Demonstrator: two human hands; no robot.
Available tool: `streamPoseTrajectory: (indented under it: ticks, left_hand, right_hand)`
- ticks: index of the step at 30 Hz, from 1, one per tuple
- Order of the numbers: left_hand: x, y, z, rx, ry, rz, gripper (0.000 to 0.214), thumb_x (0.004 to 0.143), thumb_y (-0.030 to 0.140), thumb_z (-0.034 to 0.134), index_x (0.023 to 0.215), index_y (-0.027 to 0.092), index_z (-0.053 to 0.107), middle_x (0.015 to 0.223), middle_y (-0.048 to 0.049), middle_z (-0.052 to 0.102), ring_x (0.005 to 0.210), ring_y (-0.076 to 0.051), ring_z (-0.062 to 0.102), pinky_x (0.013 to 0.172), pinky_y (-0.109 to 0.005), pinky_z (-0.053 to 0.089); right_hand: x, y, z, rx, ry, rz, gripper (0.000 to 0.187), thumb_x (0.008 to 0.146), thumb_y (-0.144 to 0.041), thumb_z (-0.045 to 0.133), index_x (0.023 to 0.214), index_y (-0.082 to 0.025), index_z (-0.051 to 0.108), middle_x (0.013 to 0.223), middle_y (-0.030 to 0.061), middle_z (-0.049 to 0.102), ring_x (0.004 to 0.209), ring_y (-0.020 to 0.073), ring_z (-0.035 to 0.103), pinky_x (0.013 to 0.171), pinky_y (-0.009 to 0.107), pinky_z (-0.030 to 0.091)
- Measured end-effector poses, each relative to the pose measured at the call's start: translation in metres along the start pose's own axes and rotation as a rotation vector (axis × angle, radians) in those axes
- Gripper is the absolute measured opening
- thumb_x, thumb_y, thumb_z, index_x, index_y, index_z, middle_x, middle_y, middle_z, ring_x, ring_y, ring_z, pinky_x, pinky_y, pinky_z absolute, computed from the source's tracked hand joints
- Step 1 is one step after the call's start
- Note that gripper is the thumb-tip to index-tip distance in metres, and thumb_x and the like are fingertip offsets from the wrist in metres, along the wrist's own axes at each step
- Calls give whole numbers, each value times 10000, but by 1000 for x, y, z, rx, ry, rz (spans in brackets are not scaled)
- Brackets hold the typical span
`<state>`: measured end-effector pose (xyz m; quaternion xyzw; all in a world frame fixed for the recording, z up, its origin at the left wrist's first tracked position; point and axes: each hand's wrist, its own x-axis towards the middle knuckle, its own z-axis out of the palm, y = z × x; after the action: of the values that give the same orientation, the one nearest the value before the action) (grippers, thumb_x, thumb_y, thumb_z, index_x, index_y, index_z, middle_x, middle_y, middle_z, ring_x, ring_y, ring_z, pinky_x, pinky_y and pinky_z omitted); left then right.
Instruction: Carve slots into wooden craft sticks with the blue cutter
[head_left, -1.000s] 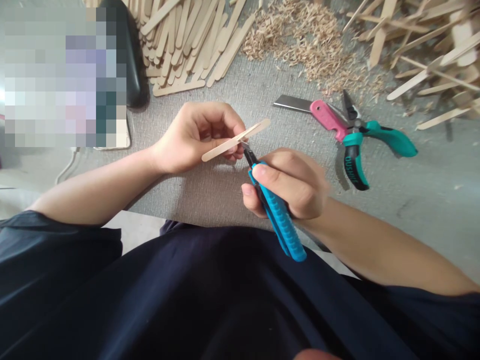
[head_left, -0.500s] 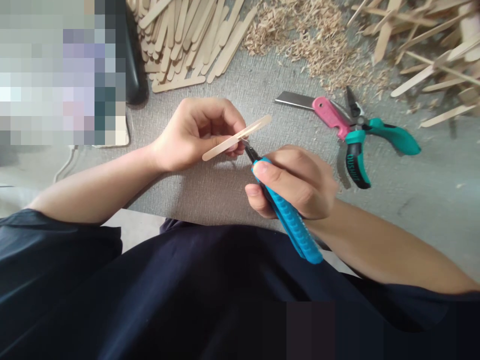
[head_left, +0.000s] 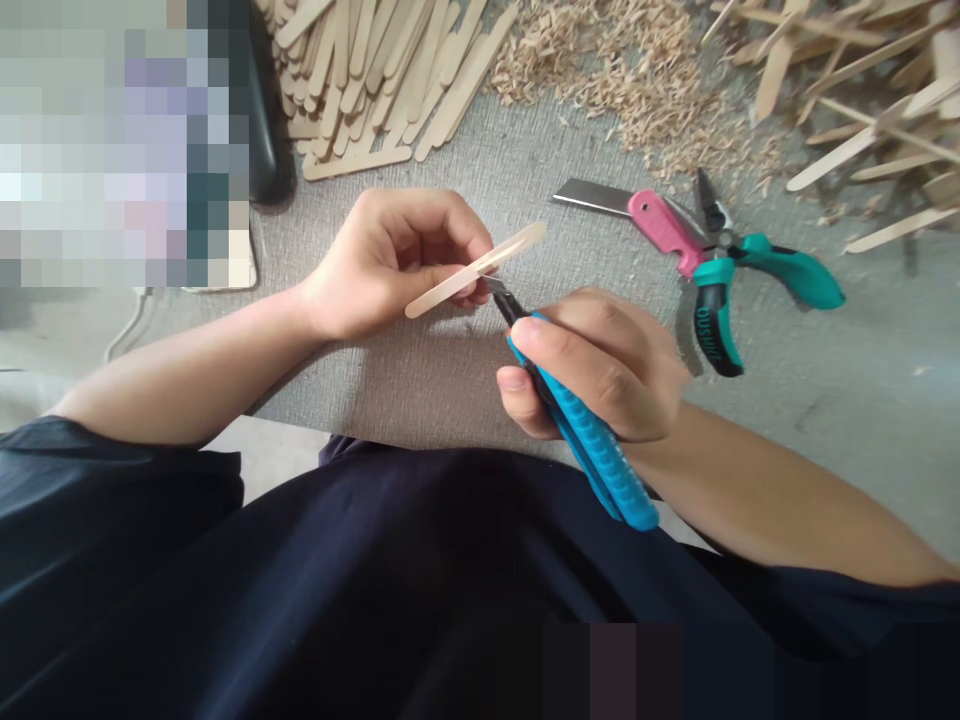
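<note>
My left hand (head_left: 394, 260) pinches a flat wooden stick (head_left: 517, 245) that slants up to the right above the grey table mat (head_left: 420, 385). My right hand (head_left: 600, 365) is wrapped round a blue-handled utility knife (head_left: 600, 455). The knife's dark blade tip touches the stick's underside near its middle, right beside my left fingertips.
A pile of wooden sticks (head_left: 375, 70) lies at the top centre, wood shavings (head_left: 630, 70) to its right, and loose cut sticks (head_left: 862, 90) at the top right. A pink-handled knife (head_left: 645, 215) and teal-handled pliers (head_left: 739, 280) lie right of my hands. A black object (head_left: 266, 130) stands at the left.
My right hand and the knife's handle end have shifted slightly right. The stick and my left hand have hardly moved.
</note>
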<state>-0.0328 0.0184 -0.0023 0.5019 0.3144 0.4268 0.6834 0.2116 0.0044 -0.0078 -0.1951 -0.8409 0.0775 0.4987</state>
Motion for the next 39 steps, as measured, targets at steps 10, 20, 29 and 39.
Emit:
streamPoseTrajectory:
  ticks: [10, 20, 29, 39]
  left_hand:
    - [0, -4, -1, 6, -8, 23, 372, 997, 372, 972, 1058, 52, 792, 890, -76, 856, 784, -104, 816, 709, -224, 642]
    - [-1, -6, -3, 40, -2, 32, 452, 982, 460, 977, 1065, 62, 778, 891, -52, 853, 776, -92, 810, 678, -205, 614]
    - [0, 0, 2, 9, 52, -16, 422, 953, 447, 1003, 969, 93, 774, 808, -35, 821, 676, -79, 758, 598, -210, 585]
    - [1, 1, 5, 62, 107, -65, 487, 830, 607, 1059, 902, 185, 826, 759, -14, 810, 635, -100, 710, 617, -268, 621]
  right_hand:
    - [1, 1, 1, -6, 23, -7, 185, 1074, -240, 674, 1191, -160, 793, 863, 52, 787, 639, 158, 697, 574, 314, 603]
    - [-1, -1, 2, -52, 2, 3, 216, 1034, -184, 699, 1237, -223, 765, 840, 12, 785, 621, 149, 678, 574, 299, 615]
    - [4, 3, -9, -34, -93, -41, 330, 962, -167, 747, 1291, -196, 754, 821, 1, 764, 615, 157, 666, 574, 303, 622]
    - [3, 1, -8, -15, -98, 23, 319, 1011, -217, 723, 1328, -253, 739, 856, -6, 805, 642, 158, 720, 614, 287, 666]
